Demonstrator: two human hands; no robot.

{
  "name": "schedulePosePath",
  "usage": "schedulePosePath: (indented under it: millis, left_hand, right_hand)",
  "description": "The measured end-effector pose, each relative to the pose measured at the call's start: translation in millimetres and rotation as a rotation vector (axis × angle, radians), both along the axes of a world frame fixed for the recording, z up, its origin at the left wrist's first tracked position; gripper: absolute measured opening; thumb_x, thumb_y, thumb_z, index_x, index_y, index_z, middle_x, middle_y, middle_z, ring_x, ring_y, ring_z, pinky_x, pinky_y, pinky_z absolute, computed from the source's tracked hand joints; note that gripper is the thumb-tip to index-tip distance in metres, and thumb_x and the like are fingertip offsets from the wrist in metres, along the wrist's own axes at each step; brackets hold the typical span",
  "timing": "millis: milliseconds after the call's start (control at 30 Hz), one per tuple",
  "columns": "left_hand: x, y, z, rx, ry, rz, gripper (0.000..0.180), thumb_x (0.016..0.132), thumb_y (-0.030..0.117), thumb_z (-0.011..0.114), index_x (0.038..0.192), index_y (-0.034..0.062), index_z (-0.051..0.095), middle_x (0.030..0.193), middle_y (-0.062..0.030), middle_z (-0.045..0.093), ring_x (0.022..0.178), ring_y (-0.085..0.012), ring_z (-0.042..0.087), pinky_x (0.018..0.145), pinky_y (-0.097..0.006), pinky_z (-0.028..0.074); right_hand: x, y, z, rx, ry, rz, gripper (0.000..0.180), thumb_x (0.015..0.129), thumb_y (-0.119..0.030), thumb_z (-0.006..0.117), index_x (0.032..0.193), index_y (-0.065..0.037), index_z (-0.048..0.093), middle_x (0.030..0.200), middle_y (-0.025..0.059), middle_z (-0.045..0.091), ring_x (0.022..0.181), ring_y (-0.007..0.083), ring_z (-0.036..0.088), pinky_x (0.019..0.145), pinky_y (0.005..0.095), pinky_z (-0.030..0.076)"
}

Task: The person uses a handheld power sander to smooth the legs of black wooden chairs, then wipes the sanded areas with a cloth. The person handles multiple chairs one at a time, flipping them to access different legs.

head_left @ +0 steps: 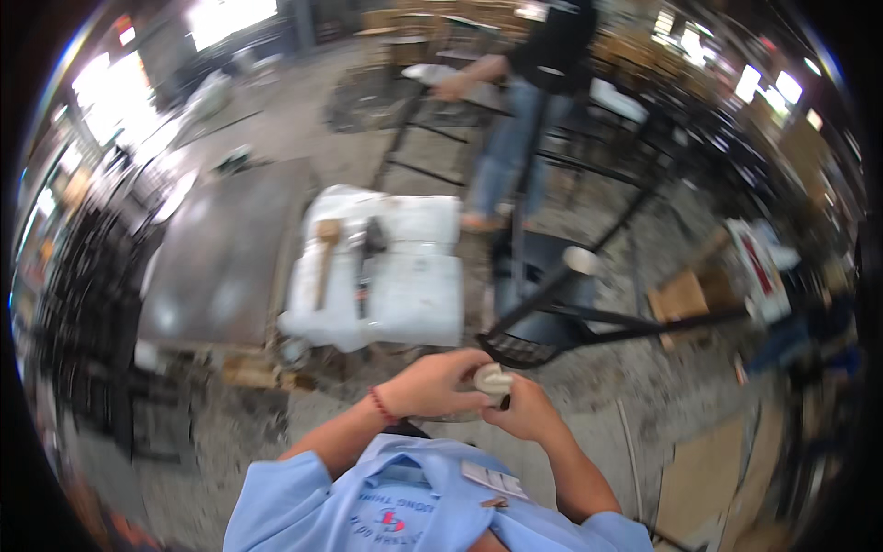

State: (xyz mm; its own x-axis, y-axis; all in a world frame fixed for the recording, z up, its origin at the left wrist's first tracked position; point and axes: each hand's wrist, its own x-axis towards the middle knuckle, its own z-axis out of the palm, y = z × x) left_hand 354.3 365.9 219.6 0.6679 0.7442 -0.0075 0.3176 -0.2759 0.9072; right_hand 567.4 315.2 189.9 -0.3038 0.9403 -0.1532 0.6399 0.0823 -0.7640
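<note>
My left hand and my right hand meet in front of my body. Between them they grip a small pale round piece, beige and roll-like; blur hides its exact kind. The fingers of both hands are curled around its sides. Just beyond my hands stands an upturned black metal-framed chair, one of its legs pointing up with a pale round end. A red beaded bracelet circles my left wrist.
Ahead-left, a table padded with white wrapping carries a wooden mallet and a dark-headed hammer. Left of it is a brown-topped table. Another person stands beyond, one hand near a stool. Cardboard lies at right.
</note>
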Motion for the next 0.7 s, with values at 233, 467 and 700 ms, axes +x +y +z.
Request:
schedulePosePath:
  millis: [233, 467, 700]
  left_hand:
    - [92.5, 77.0, 38.1, 0.406, -0.251, 0.151, 0.068, 0.077, 0.029, 0.083, 0.128, -0.0009, 0.05, 0.122, -0.0188, 0.059, 0.114, -0.0322, 0.059, 0.095, -0.038, 0.048]
    - [146.4, 110.8, 45.3, 0.199, -0.479, 0.002, 0.041, 0.083, 0.029, 0.079, 0.106, 0.0034, 0.056, 0.083, -0.0114, 0.067, 0.072, -0.0218, 0.063, 0.068, -0.034, 0.05]
    - [142.2, 117.6, 41.2, 0.162, -0.4, -0.043, 0.037, 0.084, 0.024, 0.077, 0.106, 0.0029, 0.056, 0.083, -0.0099, 0.066, 0.075, -0.0178, 0.063, 0.069, -0.033, 0.05]
  right_hand:
    - [74.7, 10.2, 165.0, 0.482, 0.712, -0.432, 0.03, 0.075, -0.013, 0.079, 0.098, -0.003, 0.063, 0.089, 0.0046, 0.065, 0.078, 0.0111, 0.063, 0.068, 0.0289, 0.053]
    - [51.8, 73.6, 204.4, 0.378, 0.457, -0.526, 0.033, 0.076, -0.021, 0.078, 0.097, 0.002, 0.064, 0.088, 0.0059, 0.068, 0.078, 0.0129, 0.064, 0.069, 0.0301, 0.053]
    - [45.0, 77.9, 199.1, 0.476, 0.344, -0.588, 0.031, 0.076, -0.022, 0.076, 0.094, 0.001, 0.068, 0.083, 0.0104, 0.071, 0.075, 0.0184, 0.069, 0.069, 0.0315, 0.053]
